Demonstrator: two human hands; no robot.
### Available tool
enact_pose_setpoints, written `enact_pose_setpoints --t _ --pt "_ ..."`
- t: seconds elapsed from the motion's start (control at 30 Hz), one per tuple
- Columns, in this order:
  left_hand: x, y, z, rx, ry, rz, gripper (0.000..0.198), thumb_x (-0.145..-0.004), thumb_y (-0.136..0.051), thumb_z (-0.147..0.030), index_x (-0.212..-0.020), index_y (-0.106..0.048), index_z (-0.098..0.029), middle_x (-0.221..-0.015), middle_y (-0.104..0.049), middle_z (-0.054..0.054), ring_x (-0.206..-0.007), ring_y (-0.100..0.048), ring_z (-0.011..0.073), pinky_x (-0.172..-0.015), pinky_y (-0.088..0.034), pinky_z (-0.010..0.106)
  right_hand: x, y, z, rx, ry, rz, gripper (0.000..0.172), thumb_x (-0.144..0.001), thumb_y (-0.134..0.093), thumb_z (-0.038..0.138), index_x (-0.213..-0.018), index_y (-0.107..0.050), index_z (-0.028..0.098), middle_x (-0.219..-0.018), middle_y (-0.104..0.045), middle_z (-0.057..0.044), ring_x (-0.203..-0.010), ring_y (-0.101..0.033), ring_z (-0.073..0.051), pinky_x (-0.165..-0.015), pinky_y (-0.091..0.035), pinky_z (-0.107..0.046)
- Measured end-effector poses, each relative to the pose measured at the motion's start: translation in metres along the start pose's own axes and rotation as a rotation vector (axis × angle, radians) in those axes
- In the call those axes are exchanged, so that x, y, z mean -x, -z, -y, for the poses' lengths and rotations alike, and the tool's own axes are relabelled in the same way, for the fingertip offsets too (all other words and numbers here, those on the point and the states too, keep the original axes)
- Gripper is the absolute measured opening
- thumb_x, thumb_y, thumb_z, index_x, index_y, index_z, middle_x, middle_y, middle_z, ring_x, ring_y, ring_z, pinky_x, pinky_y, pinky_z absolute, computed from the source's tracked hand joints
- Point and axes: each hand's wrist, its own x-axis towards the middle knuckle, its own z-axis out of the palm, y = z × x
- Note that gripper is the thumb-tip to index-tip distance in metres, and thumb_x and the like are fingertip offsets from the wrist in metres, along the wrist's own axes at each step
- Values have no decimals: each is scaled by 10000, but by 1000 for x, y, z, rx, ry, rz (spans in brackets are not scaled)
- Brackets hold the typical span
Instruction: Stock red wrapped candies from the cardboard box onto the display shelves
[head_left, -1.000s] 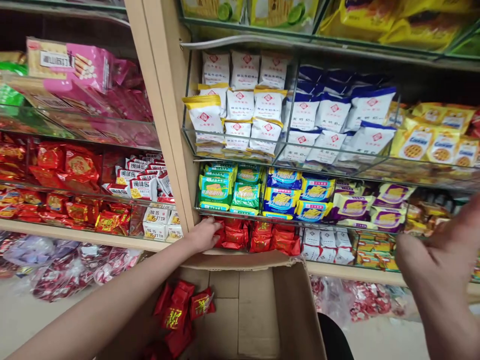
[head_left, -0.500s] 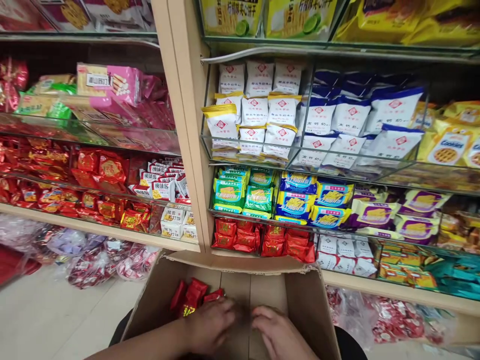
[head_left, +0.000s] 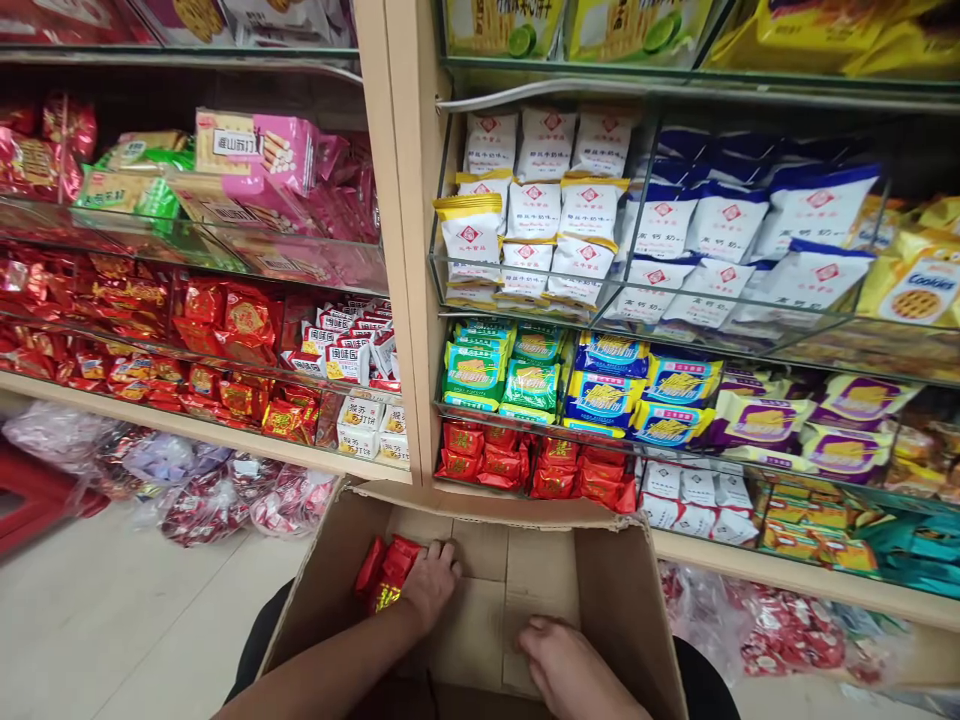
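Note:
An open cardboard box (head_left: 480, 510) stands before me, between my legs. Inside it, in the far left corner, lie a few small red snack packets (head_left: 394, 570) with gold lettering. My left hand (head_left: 433, 582) reaches in beside these packets, its fingers bent down over the right-hand one; whether they grip it is hidden. Over the right part of the box floor is my right hand (head_left: 562, 660), its fingers curled inward. No packet shows in it, though the palm side is out of sight.
Shelves with clear dividers rise past the box. Red packets (head_left: 480, 455), green packets (head_left: 474, 370) and white packets (head_left: 469, 235) fill the right bays. Pink packs (head_left: 277, 150) sit to the left. Plastic bags of goods (head_left: 202, 505) lie on the floor below, near a red object (head_left: 37, 500).
My left hand has moved forward onto the red packets, while my right hand has shifted slightly right. The view has also shifted, so the shelves appear farther right.

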Motion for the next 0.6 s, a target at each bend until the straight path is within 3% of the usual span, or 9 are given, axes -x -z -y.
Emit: enact_pose_setpoints --t 0.2,0.3,0.37,0.43,0.5,0.53,0.6 --pt "17 15 12 172 -117 -22 532 -555 -515 3 -1037 -557 -218 -1144 -456 75 -1033 -411 256 -868 -360 373 2 -3 1 -23 -4 21 270 -711 -361 41 -764 -584 183 -824 -633 -52 -778 -593 -173 -679 -425 -235" --pt "27 27 7 292 -169 -61 444 -606 -563 -111 -1027 -564 -252 -1101 -487 36 -1016 -428 207 -879 -364 304 3 0 3 -89 -49 26 264 -728 -371 70 -808 -598 177 -849 -632 -68 -797 -592 -188 -705 -439 -262" --pt "33 34 -3 416 -151 -122 348 -640 -581 -194 -987 -578 -226 -1041 -514 42 -981 -457 187 -858 -379 274 2 4 6 -199 -78 12 273 -754 -433 157 -983 -581 163 -993 -611 -104 -923 -563 -214 -800 -426 -297" --pt "37 39 -18 700 -46 -168 273 -665 -578 -273 -923 -570 -182 -907 -547 46 -845 -511 168 -762 -421 268 -1 7 8 -363 -89 22 520 -714 -562 305 -1194 -453 138 -1180 -519 -146 -1070 -483 -245 -902 -375 -329" --pt "41 42 -33 1092 72 -139 275 -675 -571 -378 -842 -532 -163 -724 -541 14 -646 -510 141 -625 -433 264 -6 7 11 -539 -86 37 805 -609 -660 421 -1283 -331 128 -1250 -457 -160 -1096 -459 -263 -900 -379 -329" --pt "43 44 -40 1259 104 -105 308 -669 -572 -434 -800 -511 -162 -655 -521 -6 -579 -484 125 -581 -420 256 -9 6 12 -613 -79 33 856 -574 -676 447 -1286 -319 134 -1227 -478 -153 -1056 -487 -261 -861 -406 -320" --pt "47 47 -49 1440 105 -61 377 -647 -580 -516 -742 -486 -163 -601 -493 -29 -544 -445 104 -563 -395 238 -15 2 13 -693 -61 -20 761 -589 -649 425 -1238 -362 150 -1092 -569 -119 -916 -552 -232 -758 -444 -290"
